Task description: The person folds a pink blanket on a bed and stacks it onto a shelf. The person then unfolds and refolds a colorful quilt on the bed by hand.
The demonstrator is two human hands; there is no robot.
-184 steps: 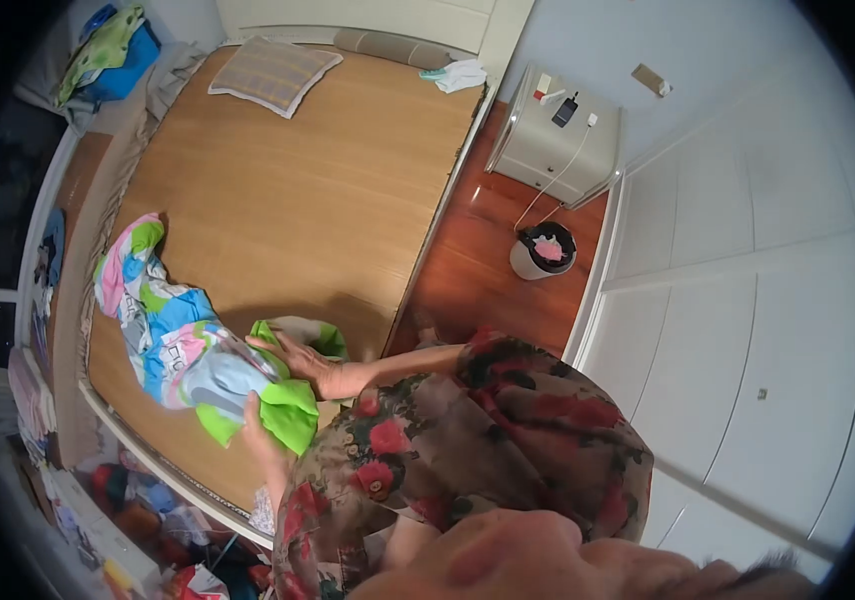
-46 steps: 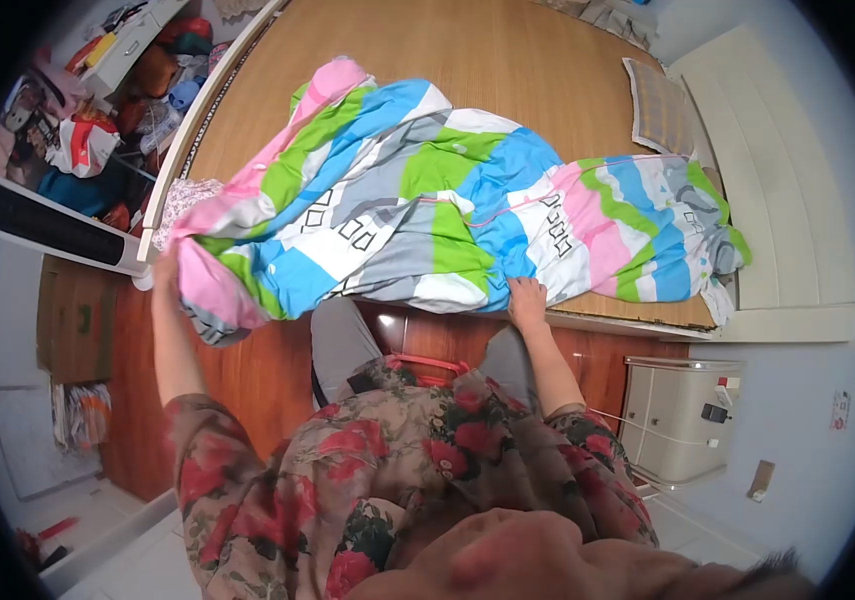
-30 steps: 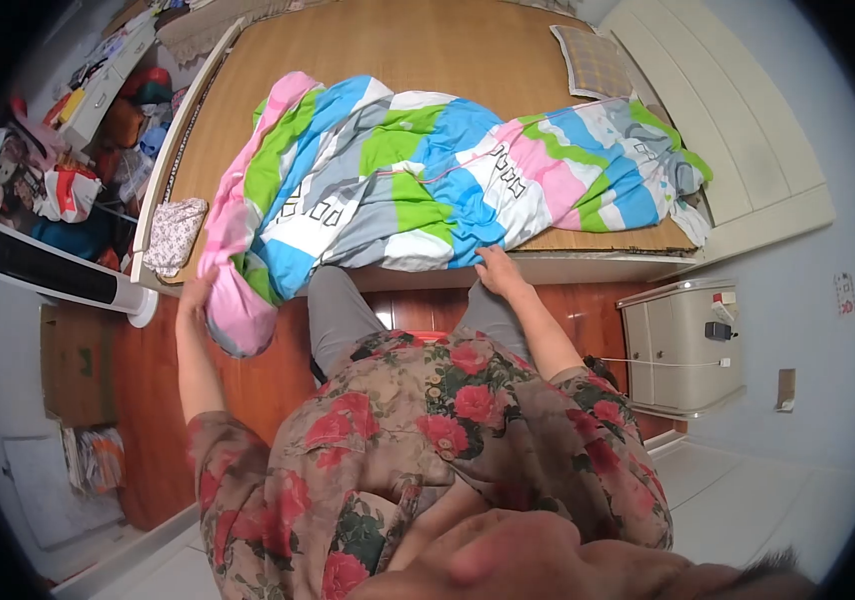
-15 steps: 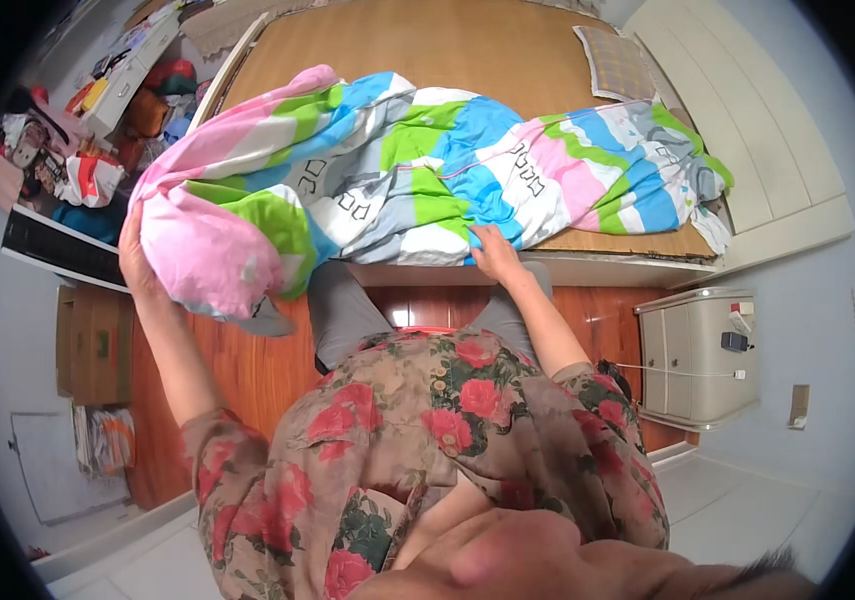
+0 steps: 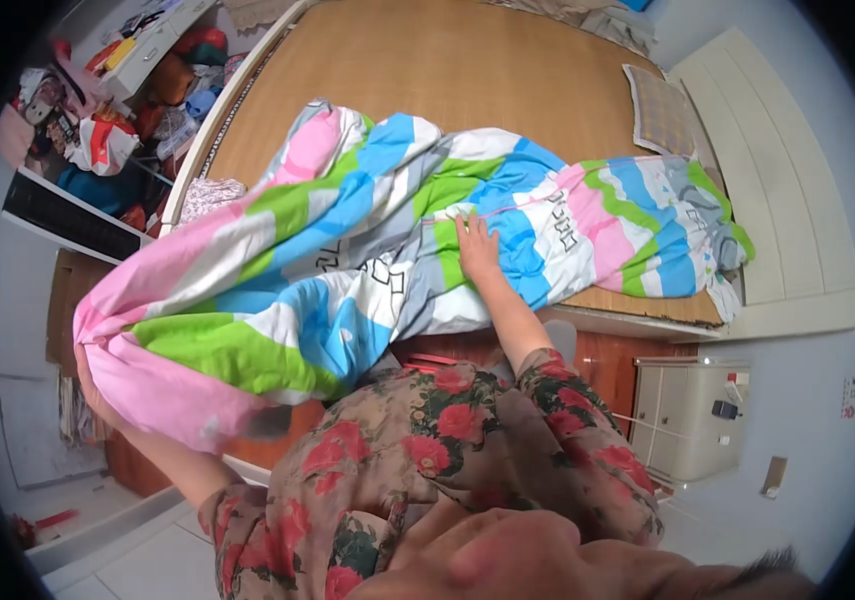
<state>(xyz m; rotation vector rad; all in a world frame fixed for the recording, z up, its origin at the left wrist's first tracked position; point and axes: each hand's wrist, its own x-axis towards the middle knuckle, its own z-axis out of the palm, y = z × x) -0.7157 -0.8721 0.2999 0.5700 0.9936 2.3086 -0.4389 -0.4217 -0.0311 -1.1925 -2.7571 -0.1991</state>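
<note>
A duvet cover (image 5: 348, 270) with pink, green, blue, white and grey patches lies bunched across the near side of the bed. Its left end is lifted and hangs over the bed's edge. My left hand (image 5: 98, 390) grips that pink end, its fingers partly hidden by the cloth. Lying on the middle of the cover, beside a thin pink seam line, my right hand (image 5: 478, 250) has its fingers spread. Further right, the cover rests in folds close to the headboard.
The bed board (image 5: 428, 70) is brown. A plaid pillow (image 5: 660, 110) lies by the cream headboard (image 5: 778, 180). At right stands a bedside cabinet (image 5: 683, 420). Assorted bags and clothes (image 5: 108, 145) crowd the left, near a white drawer unit (image 5: 153, 50).
My left hand has pulled the pink end down and to the left, stretching the cloth towards me. My right hand has shifted up the cover. The head view has also shifted.
</note>
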